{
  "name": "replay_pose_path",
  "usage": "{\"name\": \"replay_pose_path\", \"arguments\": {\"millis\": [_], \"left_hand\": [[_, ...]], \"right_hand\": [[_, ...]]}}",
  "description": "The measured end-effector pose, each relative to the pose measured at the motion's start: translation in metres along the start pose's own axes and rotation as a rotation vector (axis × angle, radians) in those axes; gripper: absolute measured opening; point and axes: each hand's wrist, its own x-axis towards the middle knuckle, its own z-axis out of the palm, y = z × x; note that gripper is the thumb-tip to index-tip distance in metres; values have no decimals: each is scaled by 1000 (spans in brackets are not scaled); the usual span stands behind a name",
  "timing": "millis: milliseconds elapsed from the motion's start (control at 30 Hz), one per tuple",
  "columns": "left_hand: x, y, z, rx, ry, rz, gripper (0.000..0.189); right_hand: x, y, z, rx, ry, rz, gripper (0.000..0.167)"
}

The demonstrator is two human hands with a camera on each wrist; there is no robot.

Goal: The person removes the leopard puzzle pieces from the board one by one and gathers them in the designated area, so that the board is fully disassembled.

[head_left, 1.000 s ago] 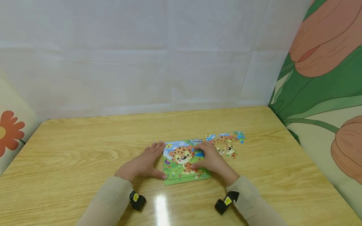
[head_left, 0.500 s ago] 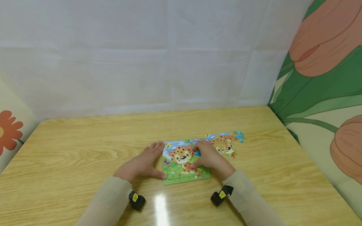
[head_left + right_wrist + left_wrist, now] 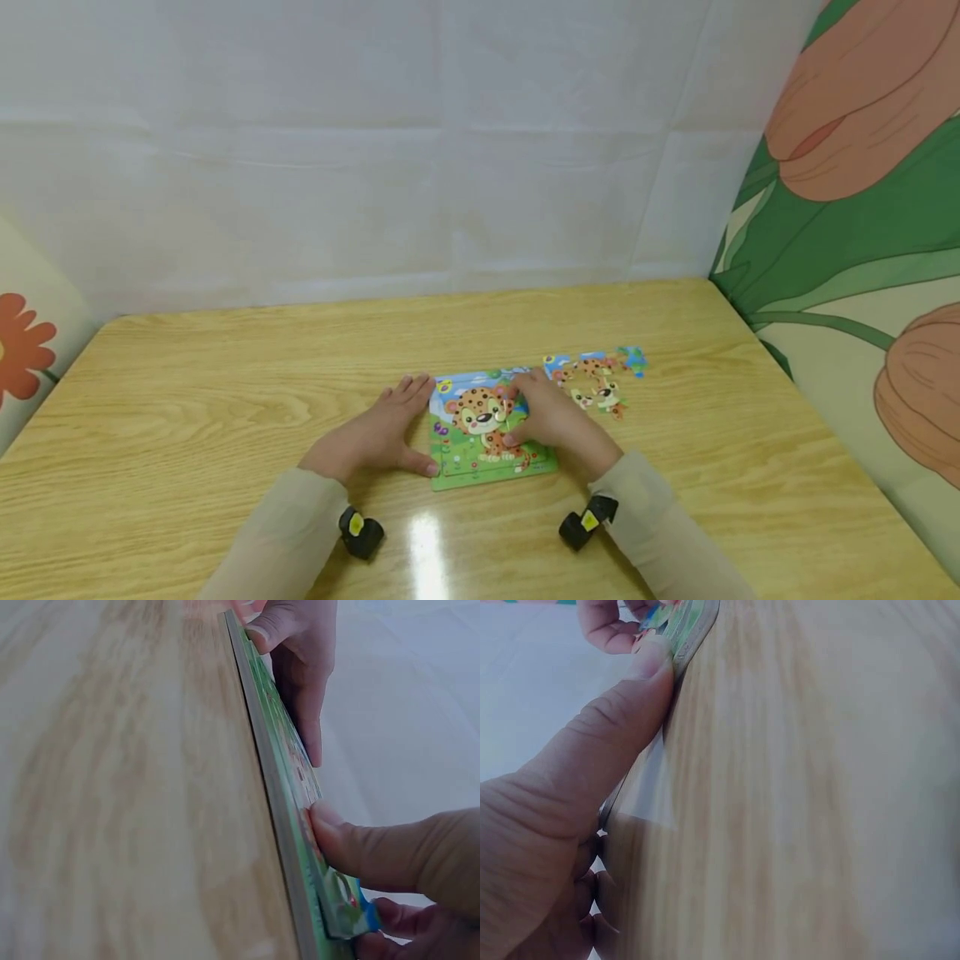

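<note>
In the head view a jigsaw puzzle board (image 3: 480,482) with a cartoon leopard lies flat on the table. My left hand (image 3: 378,433) spans its left side, fingers extended at the top left corner and thumb at the bottom left one. Over the board's right part, my right hand (image 3: 558,421) pinches a puzzle piece between thumb and fingers. The right wrist view shows this puzzle piece (image 3: 345,904), green with a blue edge, tilted up from the board at one end. The right palm and fingers hide part of the picture.
Beyond the right hand, several loose leopard puzzle pieces (image 3: 611,398) lie together on the wooden table (image 3: 225,400), a blue-green piece (image 3: 634,360) at their far right. A white cloth (image 3: 337,167) hangs behind the table. Painted flowers (image 3: 832,150) cover the right wall.
The right hand has shifted slightly left over the board, and a pale line now shows on the picture by its fingertips. The left hand keeps its place at the board's left edge.
</note>
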Motion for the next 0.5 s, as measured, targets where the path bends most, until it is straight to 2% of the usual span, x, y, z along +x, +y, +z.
{"name": "replay_pose_path", "arguments": {"millis": [200, 500], "left_hand": [[0, 0, 0, -3, 0, 1, 119], [-1, 0, -1, 1, 4, 5, 118]], "right_hand": [[1, 5, 0, 6, 18, -32, 46], [3, 10, -1, 31, 1, -87, 43]]}}
